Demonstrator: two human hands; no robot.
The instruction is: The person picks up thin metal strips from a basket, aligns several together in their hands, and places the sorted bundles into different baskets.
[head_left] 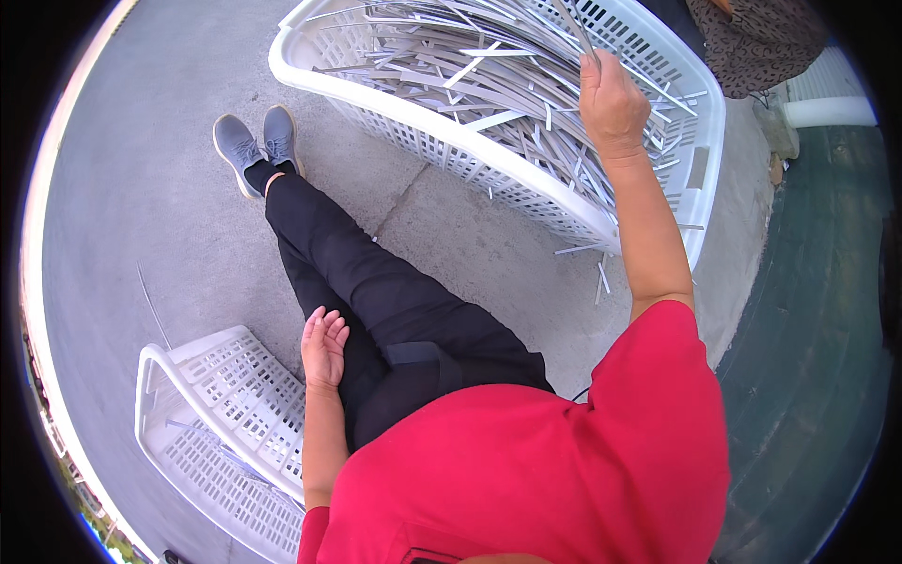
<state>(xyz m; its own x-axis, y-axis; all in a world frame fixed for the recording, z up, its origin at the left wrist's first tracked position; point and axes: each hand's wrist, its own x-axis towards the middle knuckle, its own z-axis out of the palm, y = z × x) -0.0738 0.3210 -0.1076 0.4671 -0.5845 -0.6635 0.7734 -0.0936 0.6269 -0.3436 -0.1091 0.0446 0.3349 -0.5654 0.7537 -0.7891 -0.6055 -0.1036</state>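
Observation:
A large white slatted basket (446,115) stands in front of me at the upper right, heaped with thin grey and white strips (451,80). Over its right part, my right hand (615,105) is closed around a thin grey strip (575,28); whether it is one strip or a few together I cannot tell. The held strip runs up past the picture's top edge. My left hand (324,350) lies on my thigh with the palm turned up, its fingers loosely bent and nothing in them.
A second white slatted basket (235,385) is on my left, holding a few strips. Some loose strips (603,277) lie on the concrete floor below the large basket. My crossed legs and grey shoes (240,148) stretch forward. A white pipe (832,113) and dark green surface are at right.

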